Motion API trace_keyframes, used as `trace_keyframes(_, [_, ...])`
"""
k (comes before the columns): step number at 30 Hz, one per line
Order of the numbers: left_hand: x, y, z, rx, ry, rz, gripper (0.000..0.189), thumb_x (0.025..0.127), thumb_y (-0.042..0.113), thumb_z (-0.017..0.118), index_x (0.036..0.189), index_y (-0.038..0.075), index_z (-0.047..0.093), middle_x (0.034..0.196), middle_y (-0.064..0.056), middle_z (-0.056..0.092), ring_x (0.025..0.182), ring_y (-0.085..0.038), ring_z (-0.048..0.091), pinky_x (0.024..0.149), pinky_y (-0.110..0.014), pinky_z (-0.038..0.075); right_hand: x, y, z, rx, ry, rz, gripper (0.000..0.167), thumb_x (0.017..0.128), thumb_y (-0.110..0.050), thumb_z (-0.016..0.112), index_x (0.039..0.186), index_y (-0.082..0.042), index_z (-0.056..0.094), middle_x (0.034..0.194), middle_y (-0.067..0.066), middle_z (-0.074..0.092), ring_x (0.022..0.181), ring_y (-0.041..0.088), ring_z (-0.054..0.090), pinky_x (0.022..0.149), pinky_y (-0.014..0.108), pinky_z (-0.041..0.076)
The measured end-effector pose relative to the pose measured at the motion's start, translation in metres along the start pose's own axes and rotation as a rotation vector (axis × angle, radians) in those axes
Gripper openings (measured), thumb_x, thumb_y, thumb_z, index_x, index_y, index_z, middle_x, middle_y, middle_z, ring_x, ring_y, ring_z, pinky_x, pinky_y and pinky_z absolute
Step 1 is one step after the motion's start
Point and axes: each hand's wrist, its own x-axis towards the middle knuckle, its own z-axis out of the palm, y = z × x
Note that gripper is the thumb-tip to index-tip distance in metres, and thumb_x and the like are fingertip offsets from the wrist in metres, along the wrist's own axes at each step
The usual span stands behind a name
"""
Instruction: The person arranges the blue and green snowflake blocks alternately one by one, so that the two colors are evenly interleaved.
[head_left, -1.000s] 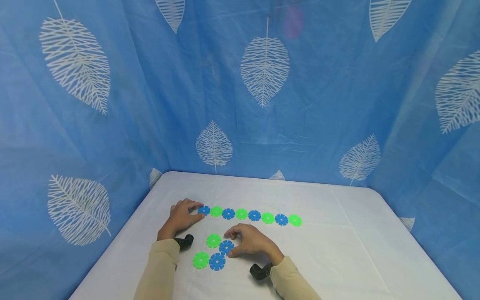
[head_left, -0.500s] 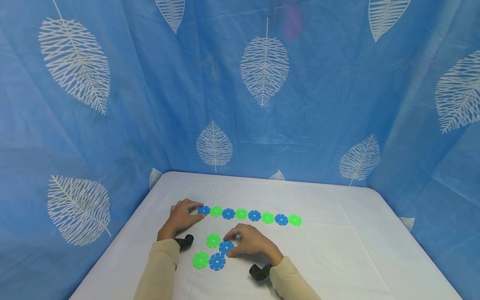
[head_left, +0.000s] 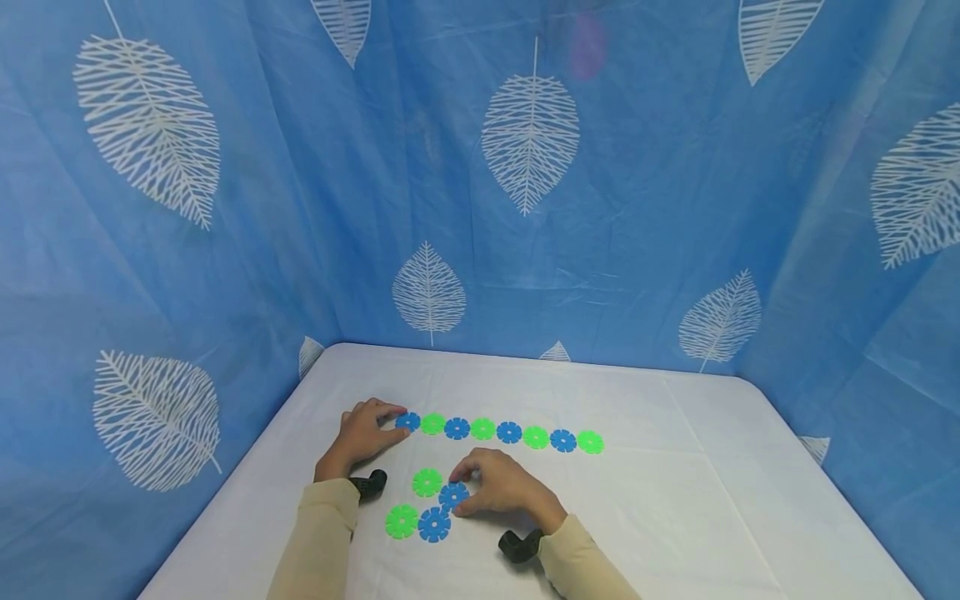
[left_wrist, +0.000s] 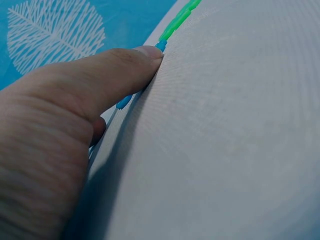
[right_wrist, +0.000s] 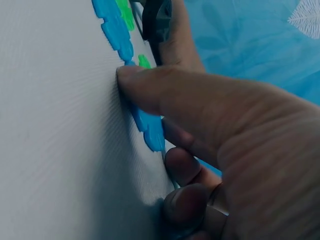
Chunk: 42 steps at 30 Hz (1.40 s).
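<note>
A row of alternating blue and green notched plastic interlocking discs (head_left: 482, 428) lies across the white table. At its left end, my left hand (head_left: 366, 431) holds the last blue interlocking disc (head_left: 407, 421) between thumb and index finger; in the left wrist view the thumb (left_wrist: 150, 55) is at its near edge. Closer in, my right hand (head_left: 501, 483) pinches another blue interlocking disc (head_left: 453, 496) by its edges, thumb near and index finger far. The right wrist view shows this blue disc (right_wrist: 152, 130) low against the cloth, partly hidden by the thumb.
Beside the right hand's disc lie a green disc (head_left: 427, 482), a second green disc (head_left: 402, 522) and a blue disc (head_left: 434, 525). Black wrist mounts (head_left: 519, 546) stick out from both wrists. Blue leaf-patterned curtains (head_left: 525, 292) surround the white tabletop (head_left: 675, 500).
The right index finger has come down onto the far edge of the blue interlocking disc, which it stood apart from a second ago. My left hand has stayed in place.
</note>
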Motion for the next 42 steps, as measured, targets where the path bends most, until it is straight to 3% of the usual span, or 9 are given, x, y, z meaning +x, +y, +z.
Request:
trace_keyframes(10, [0.001, 0.002, -0.001, -0.006, -0.010, 0.000, 0.044, 0.083, 0.042, 0.079, 0.124, 0.026, 0.072, 0.116, -0.002, 0.065, 0.115, -0.026, 0.054, 0.096, -0.048, 0.029, 0.000, 0.005, 0.002, -0.083, 0.038, -0.085, 0.038, 0.069, -0.043, 0.088, 0.101, -0.026, 0.075, 0.096, -0.020, 0.065, 0.088, -0.002, 0.056, 0.084, 0.021, 0.048])
trace_keyframes(21, [0.002, 0.004, 0.001, -0.013, -0.012, 0.013, 0.044, 0.083, 0.043, 0.079, 0.123, 0.026, 0.072, 0.116, -0.002, 0.065, 0.114, -0.025, 0.054, 0.095, -0.048, 0.029, -0.002, 0.010, 0.002, -0.089, 0.062, -0.145, 0.038, 0.070, -0.043, 0.087, 0.100, -0.024, 0.074, 0.095, -0.019, 0.065, 0.088, -0.002, 0.055, 0.084, 0.020, 0.048])
trace_keyframes(30, [0.001, 0.003, 0.001, -0.005, -0.009, 0.007, 0.045, 0.083, 0.043, 0.078, 0.124, 0.026, 0.072, 0.117, -0.003, 0.065, 0.115, -0.027, 0.054, 0.095, -0.049, 0.029, -0.003, 0.008, -0.003, -0.177, 0.125, -0.180, 0.036, 0.069, -0.047, 0.087, 0.098, -0.030, 0.072, 0.096, -0.023, 0.065, 0.088, -0.001, 0.057, 0.080, 0.019, 0.046])
trace_keyframes(38, [0.002, -0.002, 0.002, 0.001, -0.017, 0.008, 0.045, 0.083, 0.045, 0.078, 0.124, 0.027, 0.071, 0.117, -0.002, 0.065, 0.115, -0.026, 0.054, 0.095, -0.049, 0.029, -0.003, 0.001, -0.007, -0.163, 0.166, -0.201, 0.037, 0.069, -0.043, 0.087, 0.100, -0.030, 0.071, 0.098, -0.019, 0.066, 0.084, 0.006, 0.058, 0.072, 0.018, 0.045])
trace_keyframes(42, [0.002, -0.005, 0.001, 0.002, -0.019, 0.004, 0.045, 0.083, 0.044, 0.078, 0.125, 0.027, 0.071, 0.119, -0.003, 0.065, 0.117, -0.027, 0.054, 0.095, -0.049, 0.030, -0.003, -0.003, -0.010, -0.146, 0.183, -0.220, 0.036, 0.069, -0.041, 0.087, 0.099, -0.031, 0.070, 0.098, -0.017, 0.065, 0.073, 0.003, 0.054, 0.065, 0.017, 0.044])
